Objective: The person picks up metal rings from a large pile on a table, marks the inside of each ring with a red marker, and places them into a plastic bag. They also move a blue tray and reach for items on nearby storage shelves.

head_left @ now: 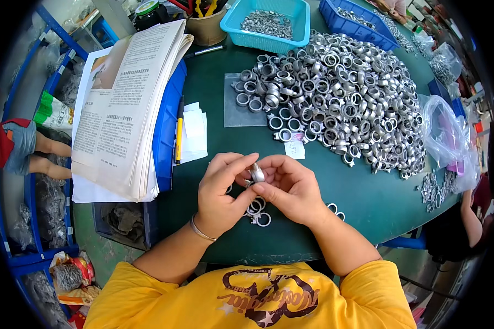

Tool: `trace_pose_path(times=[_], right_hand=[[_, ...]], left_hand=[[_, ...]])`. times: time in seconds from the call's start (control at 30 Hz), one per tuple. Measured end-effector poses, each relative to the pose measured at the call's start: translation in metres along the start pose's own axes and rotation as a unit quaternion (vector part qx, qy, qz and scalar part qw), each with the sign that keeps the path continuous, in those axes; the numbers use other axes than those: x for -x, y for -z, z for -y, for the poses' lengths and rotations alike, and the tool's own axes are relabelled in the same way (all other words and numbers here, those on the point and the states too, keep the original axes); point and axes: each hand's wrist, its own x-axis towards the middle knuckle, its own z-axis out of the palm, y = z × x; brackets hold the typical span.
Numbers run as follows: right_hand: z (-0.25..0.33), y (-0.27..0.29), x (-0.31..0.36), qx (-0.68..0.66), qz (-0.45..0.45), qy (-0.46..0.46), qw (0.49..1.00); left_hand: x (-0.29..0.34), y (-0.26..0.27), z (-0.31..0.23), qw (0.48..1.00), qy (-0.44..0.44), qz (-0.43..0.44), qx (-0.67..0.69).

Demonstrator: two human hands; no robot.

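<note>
My left hand (220,189) and my right hand (293,189) meet over the near part of the green table (214,241). Between their fingertips they hold a small silver metal ring clamp (257,174), tilted and seen nearly edge-on. Thumbs and forefingers of both hands pinch it; part of it is hidden behind them. Just below the hands lie several loose ring clamps (262,219), partly covered by the fingers. Two more rings (336,211) rest beside my right wrist. Beyond my right hand spreads a large heap of similar clamps (346,98).
A blue bin (170,126) with a newspaper (121,109) on top stands at left, beside a yellow pen (179,134) and white paper slips (193,134). A turquoise basket (266,44) and a blue crate (362,30) hold small parts. Clear plastic bags (444,131) lie at right, near another person's arm (469,219).
</note>
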Motion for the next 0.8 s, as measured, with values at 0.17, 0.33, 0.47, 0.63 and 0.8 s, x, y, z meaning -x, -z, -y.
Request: trace_pose_path(times=[0.17,0.33,0.47,0.63,0.8], right_hand=[[0.008,0.0,0.0,-0.082,-0.002,-0.069,0.994],[0.01,0.002,0.0,-0.092,-0.001,-0.088,0.992],[0.01,0.0,0.0,-0.107,-0.019,-0.094,0.99],[-0.001,0.009,-0.006,0.275,-0.046,0.216,0.936],[0.002,-0.002,-0.001,0.246,-0.133,0.197,0.94]], left_hand=[[0.0,-0.003,-0.001,0.999,0.015,-0.03,0.039],[0.0,-0.004,-0.002,0.998,0.022,-0.031,0.054],[-0.001,-0.004,-0.004,0.996,0.015,-0.044,0.082],[0.002,-0.002,-0.001,0.997,0.011,-0.003,0.078],[0.001,-0.003,-0.004,0.994,0.018,0.005,0.108]])
